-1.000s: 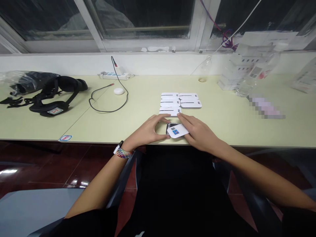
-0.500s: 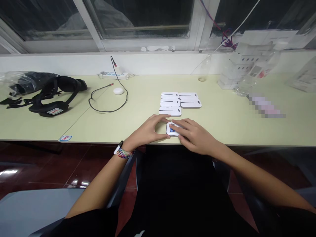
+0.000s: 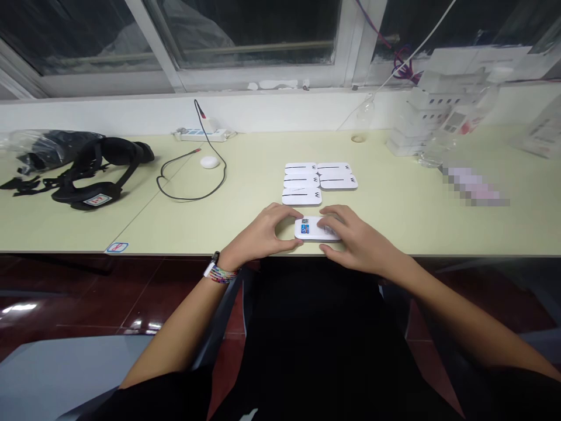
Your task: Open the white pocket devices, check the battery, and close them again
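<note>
A white flat device (image 3: 312,231) with rounded corners lies near the table's front edge, a blue sticker and a small square code at its left end and fine print farther right. My left hand (image 3: 263,234) grips that left end, thumb at the near side and fingers at the far side. Around the right part curves my right hand (image 3: 357,241), its index finger bent down onto the top face and its thumb by the near edge. Just beyond, several similar white devices (image 3: 301,196) lie in two columns, each showing a black line and a "W" mark.
On the left are a black headset (image 3: 116,175), a black cable (image 3: 193,199), a white oval object (image 3: 209,162) and a power strip (image 3: 201,135). White boxes (image 3: 409,137) and a clear plastic bottle (image 3: 458,123) stand back right. A blurred-out item (image 3: 475,186) lies right.
My right index finger has drawn back to the right, uncovering the blue sticker and more of the device's top. My left hand stays at the left end.
</note>
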`<act>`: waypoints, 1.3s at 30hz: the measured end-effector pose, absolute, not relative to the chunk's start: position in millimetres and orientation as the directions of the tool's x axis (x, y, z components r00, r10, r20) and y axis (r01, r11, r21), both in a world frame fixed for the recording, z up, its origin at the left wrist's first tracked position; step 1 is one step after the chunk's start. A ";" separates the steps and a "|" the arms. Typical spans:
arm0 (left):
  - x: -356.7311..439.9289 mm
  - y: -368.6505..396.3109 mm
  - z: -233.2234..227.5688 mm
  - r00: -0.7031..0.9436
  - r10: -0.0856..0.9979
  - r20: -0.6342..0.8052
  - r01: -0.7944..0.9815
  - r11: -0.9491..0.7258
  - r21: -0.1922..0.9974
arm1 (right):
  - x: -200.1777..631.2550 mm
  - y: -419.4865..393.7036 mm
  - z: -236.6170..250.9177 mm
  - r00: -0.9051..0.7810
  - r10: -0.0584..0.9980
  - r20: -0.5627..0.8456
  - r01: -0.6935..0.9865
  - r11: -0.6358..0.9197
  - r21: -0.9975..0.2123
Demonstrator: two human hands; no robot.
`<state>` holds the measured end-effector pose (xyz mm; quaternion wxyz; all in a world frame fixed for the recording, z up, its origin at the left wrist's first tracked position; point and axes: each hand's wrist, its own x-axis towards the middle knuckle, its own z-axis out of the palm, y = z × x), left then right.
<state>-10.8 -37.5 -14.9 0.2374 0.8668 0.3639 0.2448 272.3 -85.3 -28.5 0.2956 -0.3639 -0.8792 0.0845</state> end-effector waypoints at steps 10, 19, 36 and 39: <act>-3.8 -42.7 -14.6 0.651 0.694 0.307 0.540 -0.708 0.454 | 294.1 -70.5 -42.8 -0.492 0.737 0.463 0.595 0.673 -0.438; -3.0 -43.9 -20.9 0.689 0.623 0.371 0.345 -0.732 0.587 | 294.5 -70.4 -36.0 -0.403 0.761 0.508 0.484 0.649 -0.587; -2.1 -38.1 -21.2 0.598 0.707 0.378 0.405 -0.673 0.619 | 306.1 -60.7 -28.3 -0.194 0.926 0.324 0.498 0.377 -0.781; -0.6 -37.2 -20.7 0.664 0.665 0.341 0.428 -0.712 0.557 | 319.7 -54.0 -29.8 -0.176 0.949 0.263 0.600 0.315 -0.736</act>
